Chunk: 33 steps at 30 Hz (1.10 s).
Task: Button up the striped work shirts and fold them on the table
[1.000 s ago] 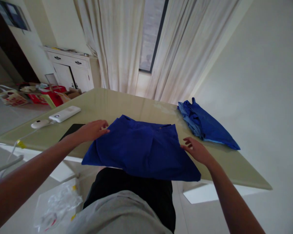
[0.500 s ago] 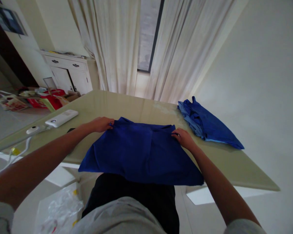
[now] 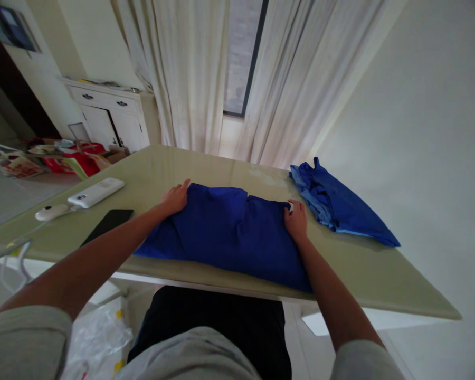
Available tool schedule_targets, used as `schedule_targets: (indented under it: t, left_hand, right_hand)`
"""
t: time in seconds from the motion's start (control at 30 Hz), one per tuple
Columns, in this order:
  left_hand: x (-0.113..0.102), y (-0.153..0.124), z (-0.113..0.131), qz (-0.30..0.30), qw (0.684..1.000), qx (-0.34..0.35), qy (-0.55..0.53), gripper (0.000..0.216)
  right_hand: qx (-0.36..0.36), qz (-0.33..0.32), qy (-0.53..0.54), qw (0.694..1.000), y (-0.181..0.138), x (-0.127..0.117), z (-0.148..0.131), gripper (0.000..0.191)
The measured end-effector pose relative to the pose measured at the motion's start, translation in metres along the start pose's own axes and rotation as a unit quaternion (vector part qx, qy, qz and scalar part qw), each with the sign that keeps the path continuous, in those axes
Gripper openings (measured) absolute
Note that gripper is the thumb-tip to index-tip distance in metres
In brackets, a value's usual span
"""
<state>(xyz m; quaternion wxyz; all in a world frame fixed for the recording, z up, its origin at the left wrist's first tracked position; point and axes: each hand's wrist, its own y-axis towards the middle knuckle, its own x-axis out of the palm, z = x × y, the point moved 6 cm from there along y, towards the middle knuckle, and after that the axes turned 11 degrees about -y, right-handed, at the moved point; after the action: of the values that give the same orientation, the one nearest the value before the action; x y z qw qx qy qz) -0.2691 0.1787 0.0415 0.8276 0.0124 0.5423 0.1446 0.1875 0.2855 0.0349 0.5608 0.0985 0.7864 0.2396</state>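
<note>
A dark blue garment [image 3: 229, 232] lies spread flat on the pale green table [image 3: 380, 279] in front of me. My left hand [image 3: 176, 198] rests on its far left corner, fingers laid flat on the cloth. My right hand [image 3: 296, 220] presses on its far right corner. Whether either hand pinches the fabric is hard to tell. A second blue garment [image 3: 338, 203], crumpled, lies on the table to the right of my right hand.
A black phone [image 3: 107, 224], a white power bank [image 3: 95, 192] and a small white device [image 3: 51, 212] with a cable lie at the table's left. Bags [image 3: 59, 158] and a white cabinet [image 3: 108, 113] stand at the back left; curtains [image 3: 237, 74] hang behind the table.
Both hands moved to the garment's far corners and slid it away from me; its near edge, which hung over the table's front, now lies on the tabletop.
</note>
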Motion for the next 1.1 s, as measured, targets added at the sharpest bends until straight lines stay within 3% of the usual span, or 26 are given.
schedule_targets:
  t: [0.1, 0.2, 0.3, 0.43, 0.57, 0.73, 0.8, 0.87, 0.97, 1.03, 1.1]
  left_hand:
    - [-0.013, -0.054, -0.018, -0.043, 0.998, 0.036, -0.011, 0.053]
    - [-0.026, -0.125, -0.039, -0.070, 0.997, -0.012, -0.042, 0.055]
    - [-0.034, -0.180, -0.042, -0.042, 0.995, -0.047, -0.075, 0.057]
    - [-0.032, -0.203, -0.034, -0.021, 0.991, -0.062, -0.115, 0.048]
    - [-0.033, -0.211, -0.050, -0.010, 0.978, -0.070, -0.198, 0.044]
    - [-0.032, -0.242, -0.075, -0.097, 0.964, -0.075, -0.235, 0.046]
    - [-0.038, -0.239, -0.068, -0.114, 0.968, -0.059, -0.214, 0.046]
    - [-0.047, -0.216, -0.050, -0.086, 0.977, -0.038, -0.190, 0.050]
    - [-0.047, -0.147, -0.003, -0.040, 0.987, 0.040, -0.150, 0.066]
    - [-0.033, -0.094, 0.030, -0.038, 0.986, 0.118, -0.109, 0.069]
    - [-0.014, -0.046, 0.045, -0.043, 0.988, 0.131, -0.064, 0.065]
  right_hand:
    - [-0.026, -0.062, 0.035, 0.997, -0.032, -0.029, 0.022, 0.052]
    - [-0.008, -0.187, 0.008, 0.982, -0.082, -0.055, 0.043, 0.050]
    - [-0.003, -0.234, -0.050, 0.971, -0.129, -0.076, 0.046, 0.050]
    - [-0.022, -0.221, -0.056, 0.973, -0.153, -0.088, 0.037, 0.048]
    - [0.000, -0.196, -0.040, 0.980, -0.153, -0.102, 0.053, 0.048]
    - [-0.010, -0.259, -0.032, 0.965, -0.167, -0.110, 0.078, 0.050]
    - [-0.015, -0.239, -0.047, 0.970, -0.159, -0.111, 0.075, 0.047]
    - [-0.013, -0.162, -0.070, 0.984, -0.136, -0.112, 0.062, 0.043]
    - [-0.055, -0.062, -0.060, 0.995, -0.082, -0.097, 0.020, 0.043]
    - [-0.135, -0.061, -0.031, 0.988, -0.044, -0.070, -0.016, 0.049]
    - [-0.186, -0.090, -0.041, 0.978, -0.012, -0.040, -0.039, 0.054]
